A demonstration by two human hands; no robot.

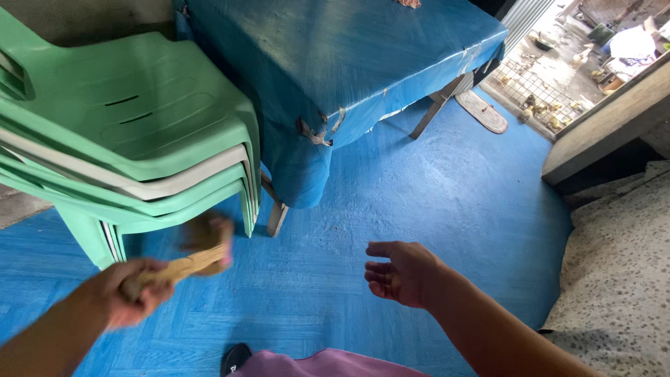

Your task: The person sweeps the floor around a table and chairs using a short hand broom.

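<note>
My left hand [129, 293] has its fingers wrapped tight round the handle of a small brush [192, 255], a wooden-looking thing blurred with motion, its head just in front of the stacked green plastic chairs [132, 132]. My right hand [401, 272] holds nothing, fingers loosely spread and half curled, palm turned inward, hovering over the blue floor [447, 195] well to the right of the chairs. Behind and to the right of the chairs stands the desk [342, 63] under a blue cover. A speckled mattress [621, 272] lies far right of the chairs.
</note>
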